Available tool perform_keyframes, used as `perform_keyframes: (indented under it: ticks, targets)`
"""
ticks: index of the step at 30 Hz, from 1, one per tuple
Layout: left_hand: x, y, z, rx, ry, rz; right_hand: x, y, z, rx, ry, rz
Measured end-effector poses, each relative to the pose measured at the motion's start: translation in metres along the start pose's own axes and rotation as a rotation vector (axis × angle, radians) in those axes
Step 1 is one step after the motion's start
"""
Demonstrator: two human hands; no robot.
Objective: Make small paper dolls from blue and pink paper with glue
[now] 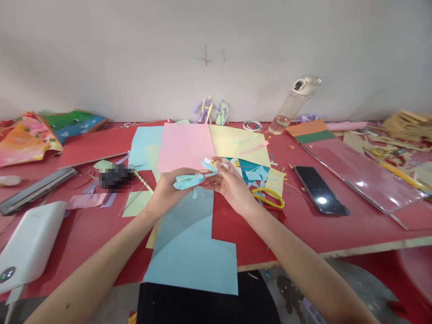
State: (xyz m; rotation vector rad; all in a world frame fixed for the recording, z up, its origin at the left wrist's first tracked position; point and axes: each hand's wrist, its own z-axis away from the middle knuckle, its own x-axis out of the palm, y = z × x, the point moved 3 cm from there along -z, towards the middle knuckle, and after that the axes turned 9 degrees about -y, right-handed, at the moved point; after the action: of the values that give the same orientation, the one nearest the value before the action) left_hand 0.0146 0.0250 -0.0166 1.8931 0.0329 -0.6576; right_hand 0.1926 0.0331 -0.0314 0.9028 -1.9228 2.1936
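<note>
Both of my hands are raised above the red table (337, 229), meeting over a large light blue paper sheet (194, 252). My left hand (172, 184) is closed around a small folded light blue paper piece (189, 180). My right hand (229, 182) pinches the other end of the same paper piece between fingertips. Yellow-handled scissors (270, 198) lie on the table just right of my right hand. A pink sheet (185, 146) and a pale yellow sheet (241, 144) lie beyond my hands.
A black phone (319, 189) lies to the right, a clear plastic sheet (364, 175) beyond it. A tilted clear bottle (293, 105) leans by the wall. A white device (29, 245) sits at the left edge. Paper scraps, a tape roll (252, 125) and cardboard pieces (405, 126) lie about.
</note>
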Motion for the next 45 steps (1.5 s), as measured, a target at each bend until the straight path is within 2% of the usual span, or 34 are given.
perform_keyframes:
  ticks: [2, 4, 9, 14, 16, 20, 25, 27, 32, 35, 41, 45]
  targets:
    - [0.001, -0.002, -0.001, -0.158, 0.062, 0.137, 0.001, -0.001, 0.001, -0.019, -0.02, 0.044]
    - [0.003, -0.003, -0.001, -0.239, 0.094, 0.275, 0.003, -0.001, 0.002, -0.037, -0.036, 0.08]
    - [0.007, -0.014, -0.004, -0.348, 0.091, 0.634, 0.003, 0.001, 0.003, -0.064, -0.013, 0.171]
    - [0.006, -0.019, -0.004, -0.424, 0.057, 0.819, 0.001, 0.002, 0.003, -0.132, -0.022, 0.245]
    - [0.005, -0.019, -0.004, -0.431, 0.076, 0.846, -0.001, -0.001, 0.003, -0.174, 0.033, 0.278]
    - [0.005, -0.021, -0.004, -0.429, 0.087, 0.869, 0.0, -0.013, 0.01, -0.356, 0.179, 0.359]
    - [0.007, -0.027, -0.006, -0.4, 0.119, 0.879, 0.0, -0.015, 0.024, -0.499, 0.26, 0.457]
    - [0.008, -0.028, -0.006, -0.394, 0.127, 0.877, -0.001, -0.014, 0.028, -0.541, 0.253, 0.587]
    - [0.007, -0.029, -0.005, -0.397, 0.115, 0.885, 0.005, -0.011, 0.03, -0.548, 0.103, 0.982]
    - [0.007, -0.028, -0.004, -0.393, 0.11, 0.904, 0.009, -0.011, 0.028, -0.561, 0.09, 1.025]
    - [0.008, -0.022, -0.005, -0.374, 0.143, 0.967, 0.012, -0.014, 0.029, -0.688, 0.179, 1.085]
    - [0.008, -0.021, -0.006, -0.346, 0.176, 1.017, 0.014, -0.014, 0.028, -0.686, 0.155, 1.124]
